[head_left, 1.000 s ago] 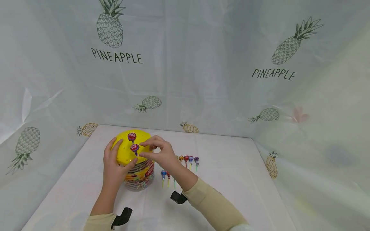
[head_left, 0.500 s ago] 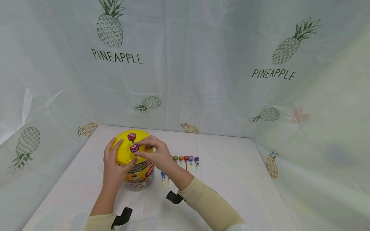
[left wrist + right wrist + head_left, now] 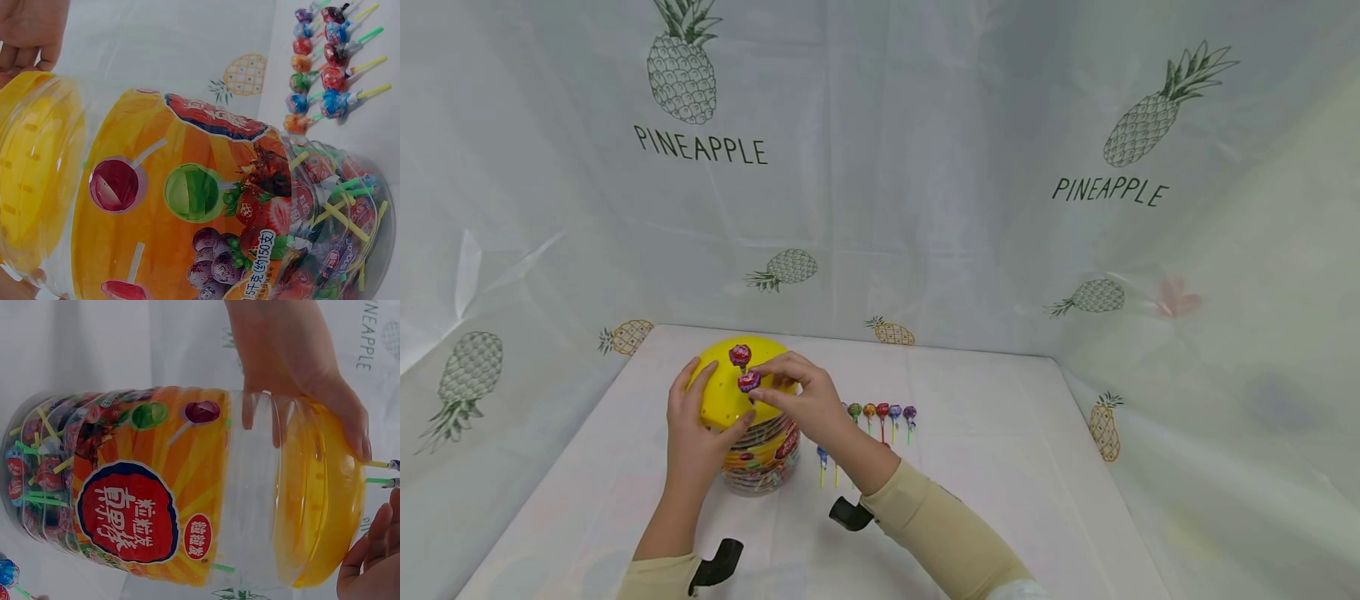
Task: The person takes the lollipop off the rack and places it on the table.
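A clear plastic jar (image 3: 150, 487) of lollipops, with an orange label, stands upright on the table under a yellow domed lid (image 3: 722, 400). My left hand (image 3: 694, 425) grips the lid's left side, fingers behind and thumb in front. Two lollipops stand with their sticks in the lid: a red one (image 3: 741, 355) farther back and a purple-red one (image 3: 748, 382) nearer me. My right hand (image 3: 808, 400) pinches the nearer one between thumb and index finger. The right wrist view shows a yellow stick (image 3: 377, 464) and a green stick (image 3: 379, 481) rising from the lid.
Several lollipops lie in two rows on the white table right of the jar, a back row (image 3: 882, 412) and a front row (image 3: 334, 75), partly behind my right forearm. A pineapple-print sheet (image 3: 910, 208) hangs behind and at the sides.
My right hand has moved slightly left, its thumb and index finger closing in on the nearer lollipop. The left hand and jar hold their place.
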`<state>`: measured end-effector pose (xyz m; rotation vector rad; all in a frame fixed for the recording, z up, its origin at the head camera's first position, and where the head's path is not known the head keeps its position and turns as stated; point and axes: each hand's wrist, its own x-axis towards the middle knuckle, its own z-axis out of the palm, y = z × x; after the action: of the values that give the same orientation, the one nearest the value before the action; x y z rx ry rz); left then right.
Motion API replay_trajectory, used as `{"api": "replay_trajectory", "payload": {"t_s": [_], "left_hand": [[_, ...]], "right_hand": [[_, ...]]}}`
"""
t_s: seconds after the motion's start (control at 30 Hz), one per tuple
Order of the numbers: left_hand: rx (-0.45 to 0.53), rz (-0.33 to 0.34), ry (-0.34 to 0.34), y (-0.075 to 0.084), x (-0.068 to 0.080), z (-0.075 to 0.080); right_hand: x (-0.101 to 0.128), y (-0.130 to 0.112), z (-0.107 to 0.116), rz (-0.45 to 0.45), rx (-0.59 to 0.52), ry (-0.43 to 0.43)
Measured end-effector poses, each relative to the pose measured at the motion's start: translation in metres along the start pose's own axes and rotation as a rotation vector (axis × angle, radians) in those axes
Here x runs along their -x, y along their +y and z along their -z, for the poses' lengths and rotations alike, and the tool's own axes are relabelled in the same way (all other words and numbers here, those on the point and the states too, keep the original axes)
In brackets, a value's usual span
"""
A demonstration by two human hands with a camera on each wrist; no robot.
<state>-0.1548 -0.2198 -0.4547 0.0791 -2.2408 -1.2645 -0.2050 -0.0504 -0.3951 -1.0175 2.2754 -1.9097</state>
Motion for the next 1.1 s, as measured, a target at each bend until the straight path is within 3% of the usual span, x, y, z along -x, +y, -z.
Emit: {"api": "replay_trajectory", "payload": {"t_s": [0.17, 0.57, 0.83, 1.1], "left_hand": [[0.004, 0.001, -0.002, 0.0, 0.0, 0.0], [0.019, 0.018, -0.01, 0.001, 0.0, 0.001], [0.004, 0.032, -0.01, 0.004, 0.0, 0.001], [0.01, 0.032, -0.008, 0.004, 0.001, 0.001]], "right_hand": [[0.0, 0.0, -0.001, 0.022, -0.079, 0.005], [0.003, 0.003, 0.019, -0.032, -0.435, 0.07], [0.012, 0.017, 0.038, -0.124, -0.411, 0.112], [0.026, 0.035, 0.057, -0.16, -0.398, 0.115]]}}
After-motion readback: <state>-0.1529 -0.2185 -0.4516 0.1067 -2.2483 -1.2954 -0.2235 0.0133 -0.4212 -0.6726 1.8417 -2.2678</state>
